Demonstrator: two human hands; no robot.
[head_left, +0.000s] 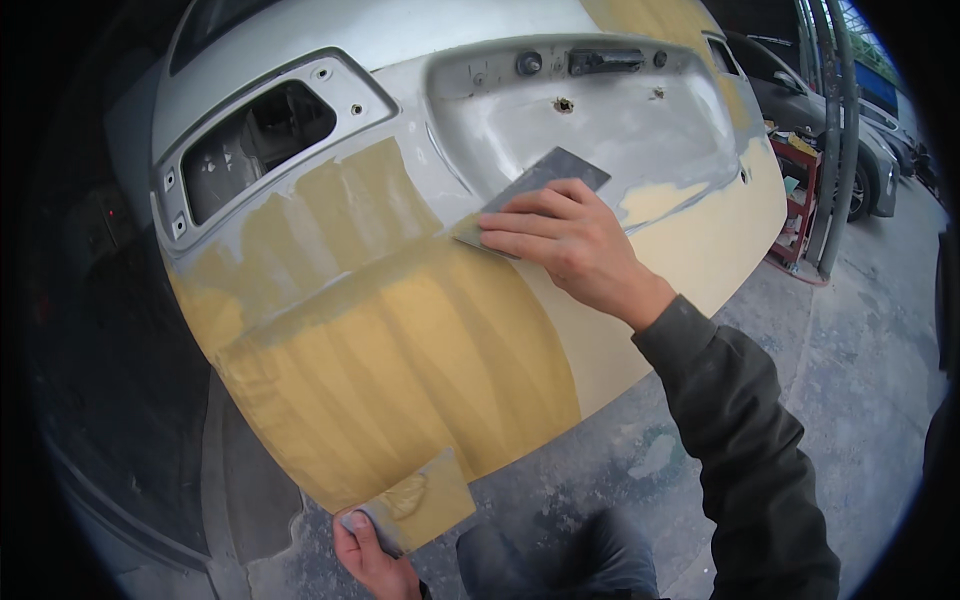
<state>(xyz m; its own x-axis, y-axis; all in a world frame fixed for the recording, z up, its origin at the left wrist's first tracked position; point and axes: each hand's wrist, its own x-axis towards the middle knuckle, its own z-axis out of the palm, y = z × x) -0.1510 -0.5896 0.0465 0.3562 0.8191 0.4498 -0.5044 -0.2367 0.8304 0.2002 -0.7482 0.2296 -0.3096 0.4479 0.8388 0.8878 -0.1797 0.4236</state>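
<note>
No text, label, brand, number or sign can be read.

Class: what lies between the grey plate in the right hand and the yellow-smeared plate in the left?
Head view: the car panel, here coated streaky yellow, lies between the grey plate and the yellow-smeared plate.
</note>
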